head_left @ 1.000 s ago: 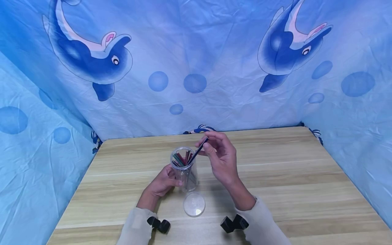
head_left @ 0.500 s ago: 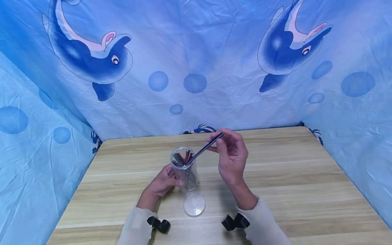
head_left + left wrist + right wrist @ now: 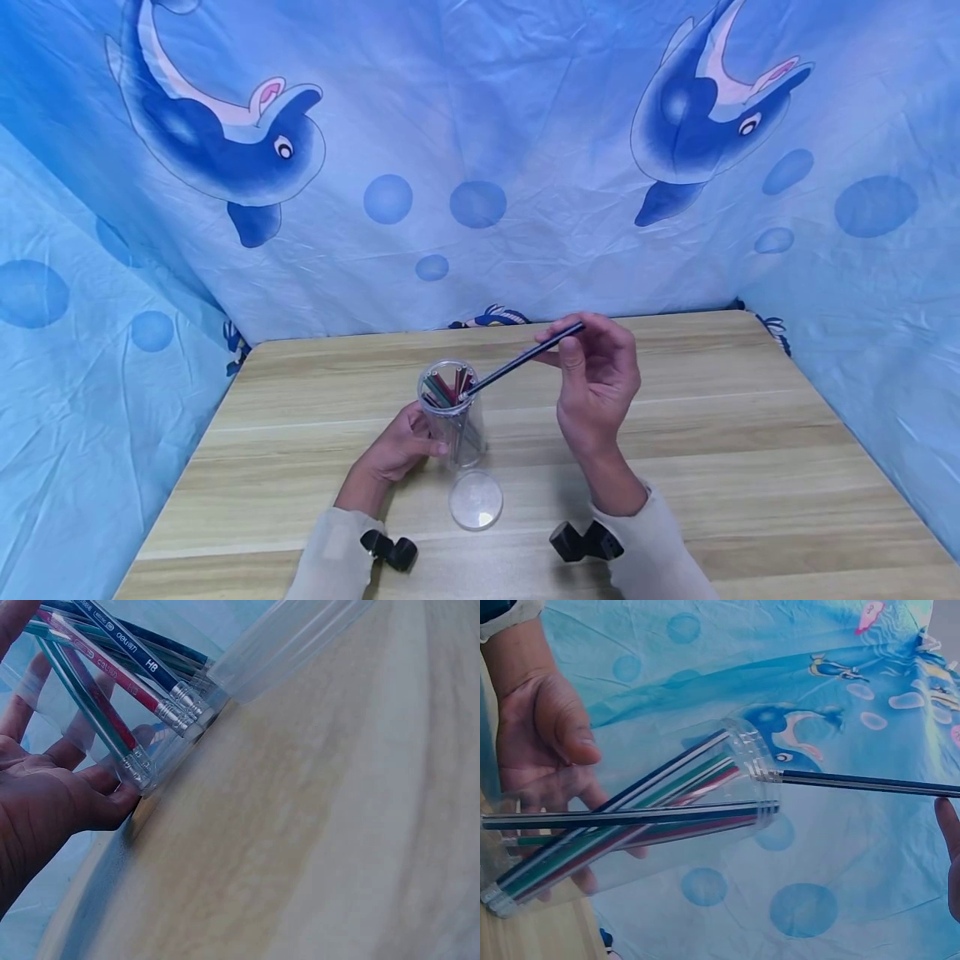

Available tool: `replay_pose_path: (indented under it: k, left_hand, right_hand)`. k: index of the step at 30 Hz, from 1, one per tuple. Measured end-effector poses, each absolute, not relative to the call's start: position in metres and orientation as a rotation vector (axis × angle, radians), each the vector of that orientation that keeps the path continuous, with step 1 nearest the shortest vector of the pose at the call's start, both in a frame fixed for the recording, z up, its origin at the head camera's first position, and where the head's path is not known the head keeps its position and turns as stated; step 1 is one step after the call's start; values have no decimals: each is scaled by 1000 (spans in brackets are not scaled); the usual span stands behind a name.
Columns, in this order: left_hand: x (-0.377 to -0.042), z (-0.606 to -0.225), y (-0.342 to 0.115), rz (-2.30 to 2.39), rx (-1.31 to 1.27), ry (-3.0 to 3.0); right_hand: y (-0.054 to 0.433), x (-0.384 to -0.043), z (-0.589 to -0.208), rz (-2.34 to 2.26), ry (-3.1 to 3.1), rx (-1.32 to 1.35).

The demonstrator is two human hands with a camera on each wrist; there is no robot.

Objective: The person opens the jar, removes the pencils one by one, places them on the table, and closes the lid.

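A clear plastic jar (image 3: 467, 446) holding several pencils (image 3: 142, 656) stands on the table. My left hand (image 3: 401, 446) grips its left side, thumb in front and fingers behind, as the right wrist view also shows through the clear wall (image 3: 570, 877). The pencils inside are dark blue, green and red, with silver bands at their eraser ends. My right hand (image 3: 602, 379), up and to the right of the jar, pinches a dark striped pencil (image 3: 525, 358) near its upper end. That pencil slants down leftward, its silver-banded end right at the jar's mouth.
A round clear lid (image 3: 476, 500) lies on the wooden table (image 3: 712, 433) just in front of the jar. Blue cloth (image 3: 480, 108) printed with dolphins hangs behind the table and along both sides.
My right hand has moved right, drawing the dark pencil out of the jar until only its end is at the mouth. The left hand and the jar have stayed put.
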State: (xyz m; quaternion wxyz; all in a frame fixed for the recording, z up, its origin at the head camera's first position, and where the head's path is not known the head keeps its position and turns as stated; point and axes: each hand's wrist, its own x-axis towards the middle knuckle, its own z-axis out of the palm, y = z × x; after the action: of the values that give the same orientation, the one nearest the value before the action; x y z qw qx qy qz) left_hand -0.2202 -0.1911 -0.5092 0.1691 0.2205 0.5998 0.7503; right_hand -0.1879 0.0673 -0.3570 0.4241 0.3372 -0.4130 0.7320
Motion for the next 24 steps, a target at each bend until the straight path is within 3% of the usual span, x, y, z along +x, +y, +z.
replay_pose_path:
  k: [11,24]
  left_hand:
    - [-218,-506,-191,2128,596,1719]
    - [-218,-506,-191,2132,617,1702]
  right_hand:
    - [75,-182,-347,1838,-990,811]
    - [81,-193,-360,1898,-1618,557]
